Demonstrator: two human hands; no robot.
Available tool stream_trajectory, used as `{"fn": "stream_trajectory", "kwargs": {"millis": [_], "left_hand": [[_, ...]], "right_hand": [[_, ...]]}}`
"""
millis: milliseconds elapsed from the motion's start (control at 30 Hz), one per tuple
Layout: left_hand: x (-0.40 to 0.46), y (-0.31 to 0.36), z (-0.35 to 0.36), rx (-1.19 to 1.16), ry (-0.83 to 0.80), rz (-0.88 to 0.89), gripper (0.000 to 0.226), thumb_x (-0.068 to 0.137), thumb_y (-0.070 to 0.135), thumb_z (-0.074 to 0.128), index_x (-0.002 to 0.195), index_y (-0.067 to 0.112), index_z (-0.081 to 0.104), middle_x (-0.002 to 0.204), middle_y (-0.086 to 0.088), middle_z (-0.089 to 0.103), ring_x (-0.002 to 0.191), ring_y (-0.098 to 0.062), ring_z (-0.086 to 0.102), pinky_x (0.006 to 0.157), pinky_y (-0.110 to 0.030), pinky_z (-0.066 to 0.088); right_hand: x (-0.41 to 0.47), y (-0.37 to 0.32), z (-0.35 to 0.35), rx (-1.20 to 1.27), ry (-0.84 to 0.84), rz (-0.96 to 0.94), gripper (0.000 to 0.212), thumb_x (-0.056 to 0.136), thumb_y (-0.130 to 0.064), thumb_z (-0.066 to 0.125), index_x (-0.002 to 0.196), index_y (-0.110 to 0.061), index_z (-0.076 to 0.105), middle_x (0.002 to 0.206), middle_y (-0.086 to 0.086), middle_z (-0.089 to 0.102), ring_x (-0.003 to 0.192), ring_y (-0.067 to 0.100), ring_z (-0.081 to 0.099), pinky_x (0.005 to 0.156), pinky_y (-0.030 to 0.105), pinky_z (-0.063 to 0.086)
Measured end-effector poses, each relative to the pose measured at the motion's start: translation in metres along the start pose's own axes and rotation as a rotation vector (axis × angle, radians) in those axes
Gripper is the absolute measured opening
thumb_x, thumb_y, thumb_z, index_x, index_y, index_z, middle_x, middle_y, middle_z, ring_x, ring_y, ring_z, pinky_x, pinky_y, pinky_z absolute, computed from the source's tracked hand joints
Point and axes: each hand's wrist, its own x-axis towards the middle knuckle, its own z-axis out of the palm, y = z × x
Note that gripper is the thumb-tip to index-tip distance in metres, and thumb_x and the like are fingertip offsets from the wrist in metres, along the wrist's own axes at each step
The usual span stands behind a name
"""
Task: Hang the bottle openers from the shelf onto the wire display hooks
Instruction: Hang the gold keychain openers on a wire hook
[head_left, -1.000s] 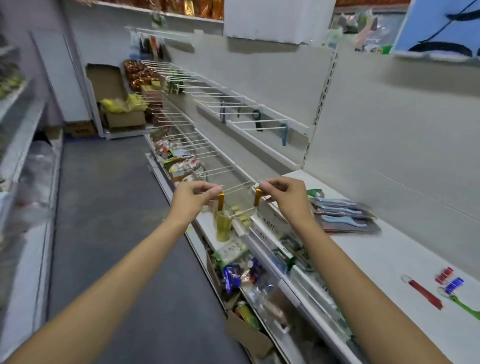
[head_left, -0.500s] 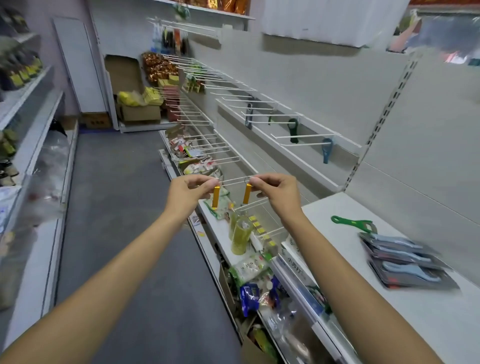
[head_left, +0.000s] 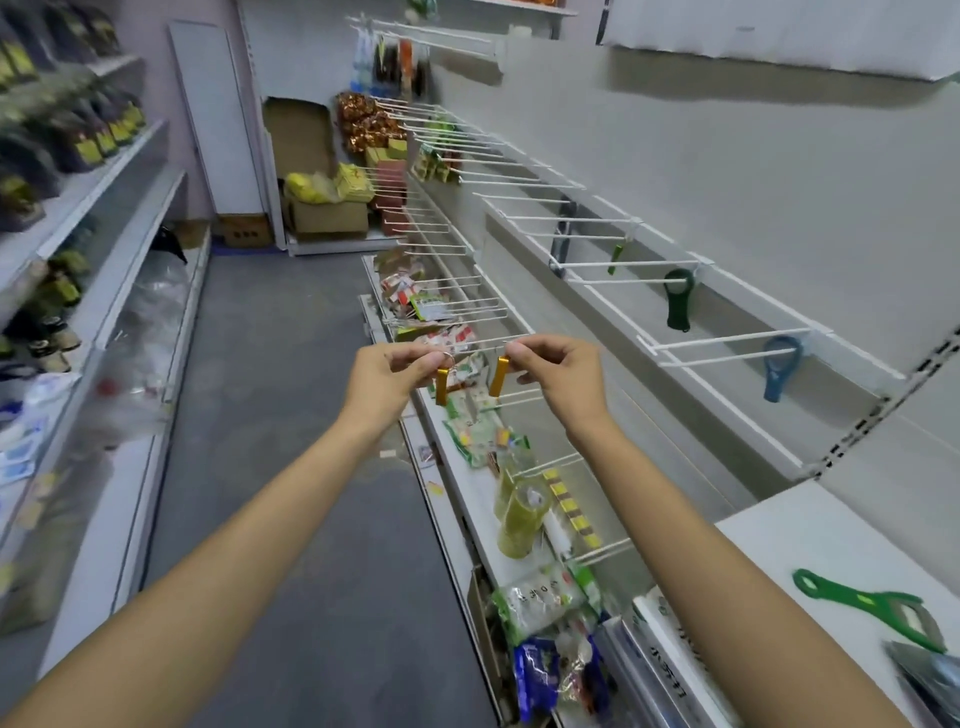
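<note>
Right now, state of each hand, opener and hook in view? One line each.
left hand: pinches the left gold opener by its ring
right hand: pinches the right gold opener at its top
left gold opener: hangs down, not on a hook
right gold opener: hangs down, tilted, not on a hook
dark green opener: hung on a wire hook
blue opener: hung on a wire hook
green opener: lies flat on the shelf

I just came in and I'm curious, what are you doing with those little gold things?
A person in a shop aisle holds up two small gold bottle openers, one pinched in the left hand and one in the right hand, at a white wire hook. Neither looks hung yet. A dark green opener and a blue opener already hang on the rack above. A bright green opener still lies on the white shelf.
</note>
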Motion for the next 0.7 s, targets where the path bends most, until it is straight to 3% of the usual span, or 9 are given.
{"fn": "stream_trajectory", "kwargs": {"millis": [233,333,433,567,633,700], "left_hand": [[0.082,-0.028,-0.015,0.071,-0.028,0.008,0.008,0.091,0.014,0.071,0.089,0.011,0.079,0.083,-0.001,0.077,0.071,0.003,0.069,0.067,-0.011,0.052],[0.125,-0.041,-0.023,0.109,-0.039,0.055,0.007,0.091,0.010,0.071,0.088,0.004,0.074,0.074,0.004,0.067,0.057,0.012,0.059,0.057,-0.004,0.043],[0.169,-0.050,-0.034,0.131,-0.119,0.089,0.005,0.090,0.009,0.071,0.088,0.009,0.075,0.077,0.004,0.069,0.061,0.012,0.060,0.060,-0.006,0.044],[0.223,-0.057,-0.050,0.112,-0.212,0.084,0.015,0.088,0.013,0.075,0.078,0.024,0.076,0.070,0.014,0.074,0.067,0.003,0.064,0.065,-0.009,0.050],[0.249,-0.060,-0.055,0.110,-0.248,0.078,0.008,0.086,0.016,0.077,0.082,0.022,0.078,0.078,0.006,0.077,0.076,-0.010,0.069,0.074,-0.019,0.054],[0.270,-0.061,-0.056,0.107,-0.276,0.083,0.004,0.085,0.017,0.078,0.088,0.017,0.080,0.083,0.002,0.078,0.081,-0.011,0.073,0.078,-0.022,0.057]], "right_hand": [[0.069,0.022,0.038,-0.014,0.031,0.013,0.007,0.088,-0.012,0.076,0.090,-0.007,0.080,0.078,0.002,0.077,0.073,0.013,0.073,0.066,0.020,0.055],[0.096,0.027,0.056,0.005,0.062,0.026,0.005,0.087,-0.010,0.076,0.084,-0.014,0.079,0.073,-0.003,0.076,0.069,0.010,0.071,0.065,0.021,0.056],[0.121,0.032,0.075,-0.025,0.120,0.041,0.010,0.088,-0.012,0.076,0.083,-0.019,0.078,0.075,-0.002,0.077,0.070,0.010,0.072,0.067,0.023,0.058],[0.153,0.036,0.095,-0.045,0.244,0.076,0.007,0.090,-0.011,0.074,0.089,-0.007,0.080,0.080,0.008,0.078,0.070,0.010,0.073,0.068,0.027,0.059],[0.166,0.037,0.103,-0.056,0.299,0.081,0.012,0.091,-0.011,0.073,0.095,-0.001,0.079,0.084,0.011,0.078,0.070,0.011,0.073,0.065,0.023,0.057],[0.177,0.040,0.110,-0.056,0.358,0.100,0.013,0.091,-0.011,0.073,0.097,0.000,0.079,0.085,0.011,0.079,0.072,0.012,0.073,0.065,0.021,0.055]]}}
